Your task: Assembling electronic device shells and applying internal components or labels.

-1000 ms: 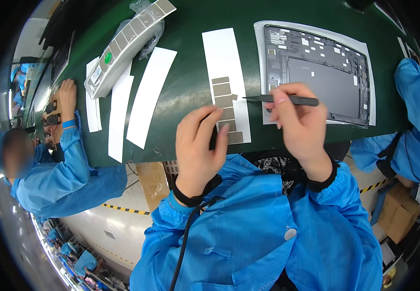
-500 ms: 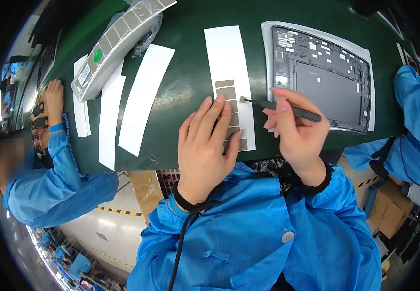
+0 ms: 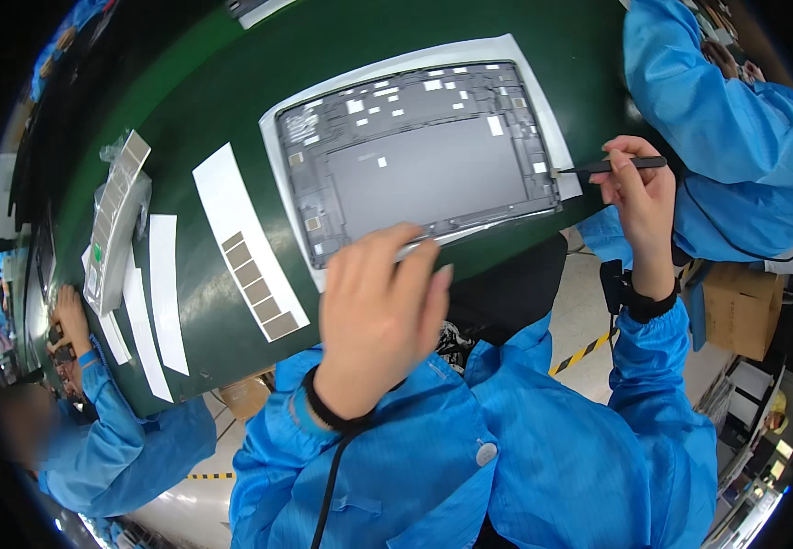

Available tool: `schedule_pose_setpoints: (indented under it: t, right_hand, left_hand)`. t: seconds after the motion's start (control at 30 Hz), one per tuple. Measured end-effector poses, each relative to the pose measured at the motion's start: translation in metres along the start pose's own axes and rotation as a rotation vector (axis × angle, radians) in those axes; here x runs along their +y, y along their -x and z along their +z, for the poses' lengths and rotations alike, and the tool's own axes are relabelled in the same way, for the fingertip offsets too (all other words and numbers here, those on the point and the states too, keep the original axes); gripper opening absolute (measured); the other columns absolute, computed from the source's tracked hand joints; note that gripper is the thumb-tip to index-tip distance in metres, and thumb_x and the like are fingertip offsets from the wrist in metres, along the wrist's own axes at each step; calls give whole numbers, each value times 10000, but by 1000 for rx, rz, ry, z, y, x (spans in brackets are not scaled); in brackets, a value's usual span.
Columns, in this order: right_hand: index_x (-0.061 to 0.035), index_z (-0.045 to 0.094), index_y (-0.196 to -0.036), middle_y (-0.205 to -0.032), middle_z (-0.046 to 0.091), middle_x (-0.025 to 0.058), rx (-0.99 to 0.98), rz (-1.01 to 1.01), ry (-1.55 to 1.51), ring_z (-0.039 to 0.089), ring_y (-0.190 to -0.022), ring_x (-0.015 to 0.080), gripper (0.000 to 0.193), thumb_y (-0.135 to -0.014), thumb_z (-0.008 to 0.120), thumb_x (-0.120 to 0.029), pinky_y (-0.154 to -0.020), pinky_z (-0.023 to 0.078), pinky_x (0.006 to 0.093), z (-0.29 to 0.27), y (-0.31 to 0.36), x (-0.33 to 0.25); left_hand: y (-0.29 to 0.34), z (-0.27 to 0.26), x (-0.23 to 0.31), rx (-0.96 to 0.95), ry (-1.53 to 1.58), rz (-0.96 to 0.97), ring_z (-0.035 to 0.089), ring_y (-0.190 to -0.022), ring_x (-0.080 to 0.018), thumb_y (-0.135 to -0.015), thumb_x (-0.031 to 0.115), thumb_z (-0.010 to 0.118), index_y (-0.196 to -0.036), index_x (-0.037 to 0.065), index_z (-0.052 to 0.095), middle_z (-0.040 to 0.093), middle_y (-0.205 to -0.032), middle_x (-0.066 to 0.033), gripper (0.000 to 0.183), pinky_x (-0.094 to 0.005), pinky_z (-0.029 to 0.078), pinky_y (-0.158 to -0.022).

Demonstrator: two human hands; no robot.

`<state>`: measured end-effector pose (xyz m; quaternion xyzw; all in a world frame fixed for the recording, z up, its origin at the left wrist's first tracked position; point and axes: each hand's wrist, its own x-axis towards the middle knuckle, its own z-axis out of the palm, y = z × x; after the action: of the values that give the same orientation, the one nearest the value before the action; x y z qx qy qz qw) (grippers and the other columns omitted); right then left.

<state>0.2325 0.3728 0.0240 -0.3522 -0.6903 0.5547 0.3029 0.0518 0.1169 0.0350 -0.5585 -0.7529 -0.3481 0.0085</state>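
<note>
Black tweezers (image 3: 630, 165) are pinched in my right hand (image 3: 641, 197). Their tip reaches the right edge of a dark grey device panel (image 3: 433, 174), where a tiny tan piece seems to sit. Small white and tan patches dot this panel, which lies on a white sheet (image 3: 273, 151). My left hand (image 3: 369, 316) is over the panel's near left edge, thumb apart from the fingers; whether the fingertips touch it is hidden. Left of the panel, a white backing strip (image 3: 218, 178) carries a row of grey-brown stickers (image 3: 248, 273).
Further left are white strips (image 3: 166, 293) and a long stack of sticker strips (image 3: 114, 229) in clear plastic. A co-worker's hand (image 3: 70, 318) rests at the table's left end. Another co-worker's blue sleeve (image 3: 698, 101) is close beyond my right hand. A cardboard box (image 3: 739, 306) stands below right.
The view has swung right, putting the panel in the middle. My right hand has carried the tweezers from the sticker strip to the panel's right edge; my left hand has left the strip for the panel's near edge.
</note>
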Motion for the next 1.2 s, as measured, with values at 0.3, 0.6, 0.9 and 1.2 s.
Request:
schedule_pose_setpoints:
  t: [0.3, 0.6, 0.9, 1.2]
  right_hand:
    - [55, 626, -983, -695, 582, 23, -173, -26, -82, 553, -596, 66, 136, -943, 576, -65, -674, 536, 244, 9, -22, 10]
    - [50, 628, -965, -807, 611, 38, -255, -57, -62, 583, -644, 79, 118, -939, 578, -54, -612, 497, 227, 8, -24, 6]
    - [52, 629, -960, -746, 599, 32, -258, -42, -18, 560, -614, 75, 123, -939, 576, -57, -647, 531, 242, 6, -29, 3]
    - [44, 631, -952, -727, 589, 22, -262, -72, 14, 548, -599, 67, 130, -938, 586, -77, -649, 531, 242, 7, -31, 3]
  left_hand:
    - [-47, 73, 24, -124, 74, 32, 556, -948, -330, -797, 70, 701, -1039, 5, 596, 554, -1079, -140, 272, -404, 470, -808]
    - [-50, 75, 24, -175, 65, -35, 545, -931, -337, -797, 71, 709, -1034, 6, 580, 534, -1070, -149, 278, -404, 473, -804]
    - [-52, 74, 24, -175, 64, -34, 544, -927, -334, -790, 70, 714, -1043, 9, 578, 533, -1067, -140, 294, -403, 472, -798]
    - [-59, 75, 29, -197, 4, -20, 551, -921, -331, -780, 95, 730, -1072, 9, 564, 541, -1063, -139, 347, -404, 476, -787]
